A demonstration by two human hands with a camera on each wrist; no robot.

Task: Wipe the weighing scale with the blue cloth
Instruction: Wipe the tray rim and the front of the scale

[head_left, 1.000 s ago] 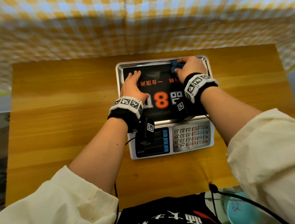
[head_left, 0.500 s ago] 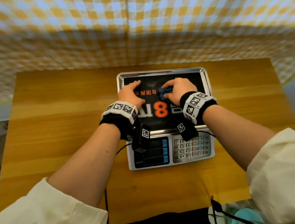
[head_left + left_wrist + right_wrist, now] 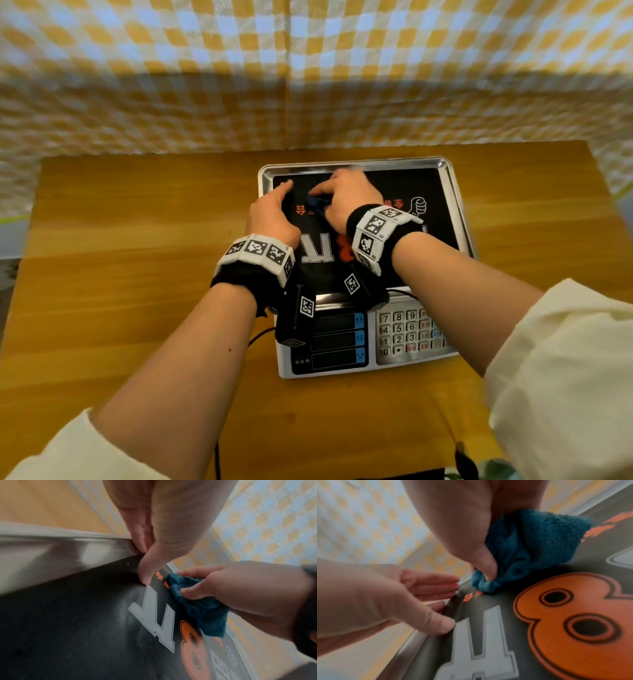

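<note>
The weighing scale [image 3: 448,192] sits on the wooden table, its steel pan covered by a black printed mat [image 3: 77,622] with an orange 8 and grey characters. My right hand [image 3: 342,200] grips the bunched blue cloth [image 3: 317,202] [image 3: 200,607] [image 3: 529,545] and presses it onto the mat's left half. My left hand [image 3: 272,212] rests flat with straight fingers on the mat near the pan's left rim [image 3: 60,547], just left of the cloth. The left fingers [image 3: 433,582] lie close beside the cloth without touching it.
The scale's display and keypad [image 3: 407,332] face me at the front. The wooden table [image 3: 137,274] extends left and right of the scale. A yellow checked curtain [image 3: 308,68] hangs behind the table. A black cable [image 3: 260,335] trails off the scale's front left.
My right hand has carried the blue cloth from the pan's back right corner leftward across the mat, close to my left hand. The left hand has stayed near the left rim.
</note>
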